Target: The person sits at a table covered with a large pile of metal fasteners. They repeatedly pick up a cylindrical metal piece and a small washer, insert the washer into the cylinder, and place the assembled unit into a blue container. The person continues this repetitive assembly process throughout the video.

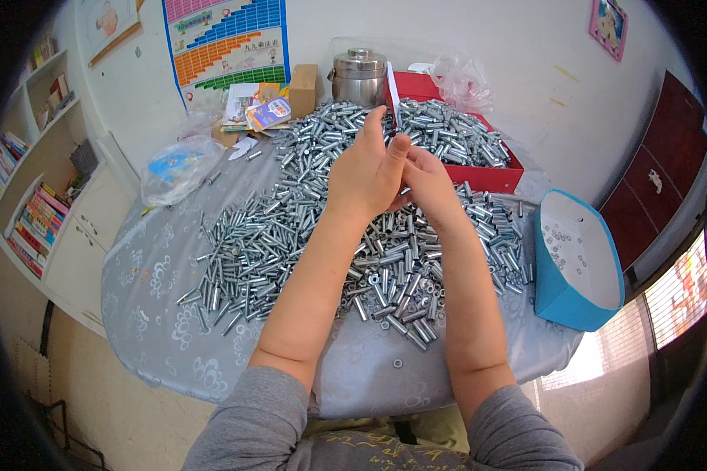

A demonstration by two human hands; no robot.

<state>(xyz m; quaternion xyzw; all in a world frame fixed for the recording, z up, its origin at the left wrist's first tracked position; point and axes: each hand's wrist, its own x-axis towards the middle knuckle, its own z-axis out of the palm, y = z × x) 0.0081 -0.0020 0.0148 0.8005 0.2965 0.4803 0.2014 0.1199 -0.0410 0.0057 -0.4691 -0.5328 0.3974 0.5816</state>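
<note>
My left hand (363, 177) and my right hand (430, 187) meet above a large heap of silver metal bolts and sleeves (298, 228). The left thumb and index finger point up, while its other fingers are hidden. The right fingers are curled in against the left hand. Whatever lies between the hands is hidden. A thin white strip (393, 86) stands just beyond the fingertips; I cannot tell whether it is touched. Below the hands lie loose sleeves (416, 330) and small nuts (375, 279). One washer (397, 363) lies apart near the front edge.
A red box (487, 179) heaped with metal pieces sits behind. At right stands a blue fabric bin (577, 302) with small rings inside. Toward the back are a steel pot (359, 74), a clear plastic bag (463, 82), booklets (269, 114) and a bagged blue item (179, 166).
</note>
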